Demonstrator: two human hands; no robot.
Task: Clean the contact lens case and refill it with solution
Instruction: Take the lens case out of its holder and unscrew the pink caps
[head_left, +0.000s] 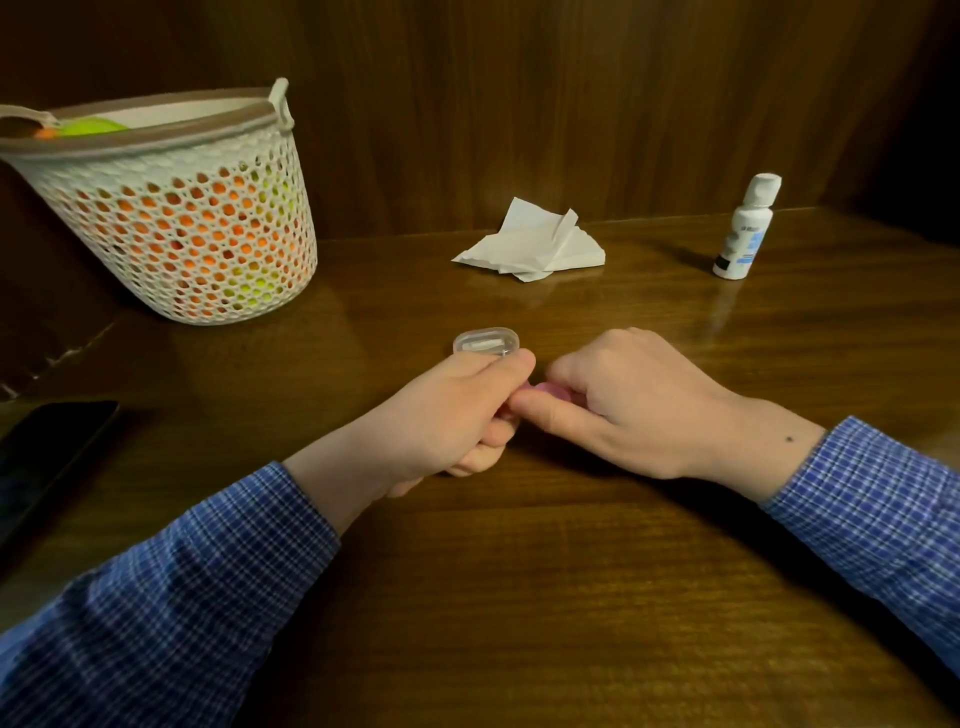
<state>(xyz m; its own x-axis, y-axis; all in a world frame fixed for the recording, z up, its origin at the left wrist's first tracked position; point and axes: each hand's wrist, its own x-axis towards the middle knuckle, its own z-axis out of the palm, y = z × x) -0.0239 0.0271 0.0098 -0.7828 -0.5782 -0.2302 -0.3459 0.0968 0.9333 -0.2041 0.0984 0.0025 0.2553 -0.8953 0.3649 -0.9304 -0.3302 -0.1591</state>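
A small pink contact lens case (546, 391) lies between my two hands at the middle of the wooden table, mostly hidden by fingers. My left hand (457, 410) is closed around its left end. My right hand (623, 405) pinches its right end, thumb pointing left. A clear plastic lid (485, 341) stands just behind my left fingers. The white solution bottle (744, 228) stands upright at the back right, cap on. A crumpled white tissue (535, 244) lies at the back centre.
A white perforated basket (182, 208) holding orange and green things stands at the back left. A dark phone (41, 457) lies at the left edge. A wooden wall (519, 104) closes the back.
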